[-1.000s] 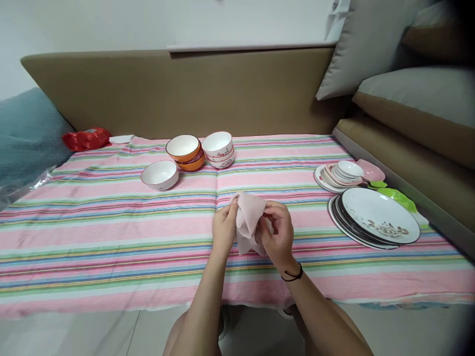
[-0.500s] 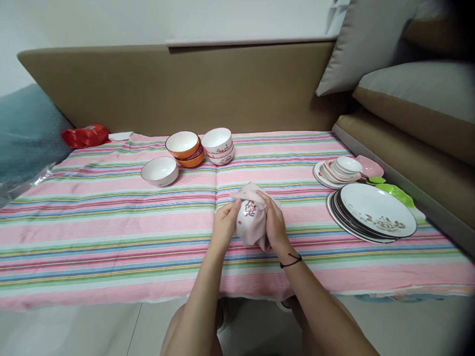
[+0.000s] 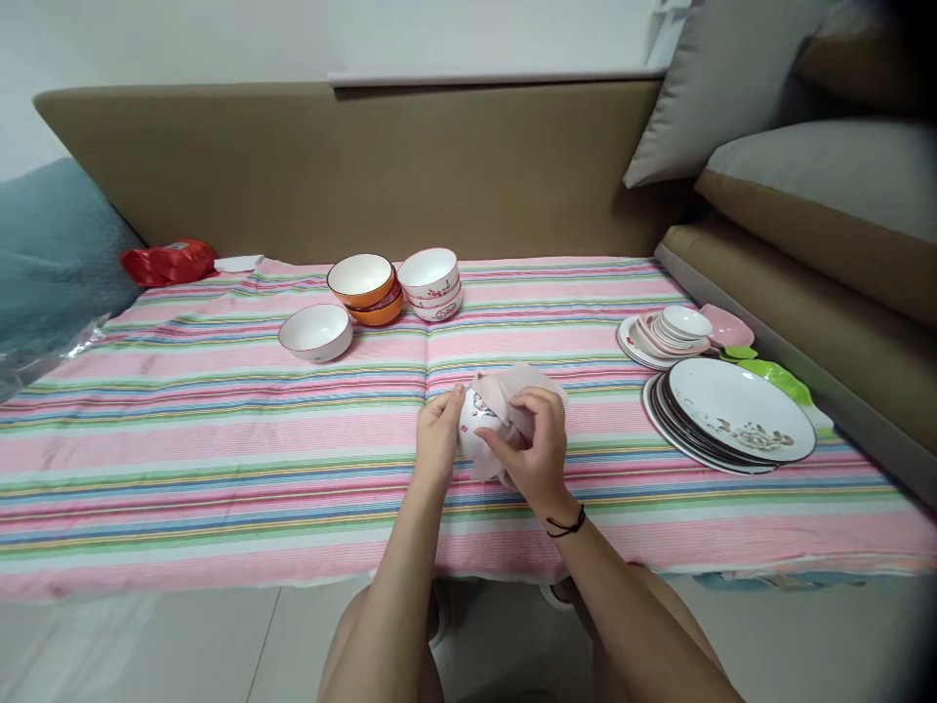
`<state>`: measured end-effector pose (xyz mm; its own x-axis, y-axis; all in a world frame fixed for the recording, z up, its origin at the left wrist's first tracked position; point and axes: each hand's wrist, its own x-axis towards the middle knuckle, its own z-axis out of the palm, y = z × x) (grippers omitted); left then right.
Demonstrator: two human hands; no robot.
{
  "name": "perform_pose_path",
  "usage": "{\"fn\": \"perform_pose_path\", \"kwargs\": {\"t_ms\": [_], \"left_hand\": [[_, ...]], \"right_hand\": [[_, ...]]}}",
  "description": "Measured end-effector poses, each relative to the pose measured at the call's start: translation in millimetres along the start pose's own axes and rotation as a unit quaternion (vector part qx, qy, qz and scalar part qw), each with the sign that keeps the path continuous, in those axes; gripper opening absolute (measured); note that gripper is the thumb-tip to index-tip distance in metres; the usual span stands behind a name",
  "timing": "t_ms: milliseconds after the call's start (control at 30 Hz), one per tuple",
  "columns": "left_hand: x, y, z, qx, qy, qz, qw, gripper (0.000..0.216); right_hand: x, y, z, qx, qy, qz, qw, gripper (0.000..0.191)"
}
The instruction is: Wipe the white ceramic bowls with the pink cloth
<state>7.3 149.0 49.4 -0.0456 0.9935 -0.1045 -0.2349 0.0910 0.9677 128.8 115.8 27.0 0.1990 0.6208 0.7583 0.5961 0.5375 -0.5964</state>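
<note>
A white bowl (image 3: 472, 422) with a red and black flower print is held tilted above the striped cloth, its outside facing me. My left hand (image 3: 437, 434) grips its left side, thumb along the rim. Over the bowl's right part drapes a pale pink cloth (image 3: 528, 381), hiding much of it. My right hand (image 3: 536, 444), with a black cord on the wrist, pinches the cloth against the bowl with bent fingers. Farther back stand a single white bowl (image 3: 316, 334), a stack of orange bowls (image 3: 377, 310) and a stack of white flowered bowls (image 3: 430, 283).
To the right are a stack of large plates (image 3: 739, 410), a stack of small dishes (image 3: 680, 327), a pink dish (image 3: 726, 327) and a green leaf-shaped dish (image 3: 780, 379). A red bundle (image 3: 170, 262) lies at the back left. Cushions (image 3: 827, 186) rise at the right.
My right hand has shifted from flat along the bowl's side to a pinch on the cloth over its front. The cloth has bunched up toward the right. My left hand still grips the bowl.
</note>
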Motion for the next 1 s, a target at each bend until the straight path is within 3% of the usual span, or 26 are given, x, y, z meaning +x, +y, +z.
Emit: {"fn": "perform_pose_path", "kwargs": {"t_ms": [100,300,400,467,533,600,767,900,1000], "left_hand": [[-2,-2,1,-0.013,0.034,-0.005,0.999,0.051],[-2,-9,-2,-0.017,0.101,0.008,0.995,0.045],[0,-11,-3,-0.023,0.108,0.072,0.991,0.025],[-1,-11,-4,-0.008,0.081,0.143,0.986,0.02],[-2,-10,-5,0.051,0.033,0.204,0.977,0.007],[-4,-8,-5,0.152,-0.012,0.247,0.957,0.017],[-13,-8,1,0.376,-0.044,0.333,0.863,0.027],[-22,-22,13,0.435,0.02,0.334,0.836,0.028],[-27,-31,20,0.443,-0.007,0.285,0.85,0.031]], "right_hand": [[-6,1,1,-0.043,0.005,0.007,0.999,0.031],[-9,-2,-1,-0.021,-0.063,0.019,0.998,0.02],[-6,-1,-3,0.041,-0.065,0.049,0.996,0.02],[-4,3,-4,0.071,-0.054,0.09,0.992,0.027],[-3,9,-4,0.092,-0.049,0.128,0.986,0.031],[-4,16,-1,0.113,-0.051,0.157,0.98,0.031],[-7,33,11,0.154,-0.052,0.216,0.963,0.035],[-4,35,19,0.242,-0.05,0.295,0.923,0.04],[-3,35,22,0.294,-0.056,0.329,0.896,0.04]]}}
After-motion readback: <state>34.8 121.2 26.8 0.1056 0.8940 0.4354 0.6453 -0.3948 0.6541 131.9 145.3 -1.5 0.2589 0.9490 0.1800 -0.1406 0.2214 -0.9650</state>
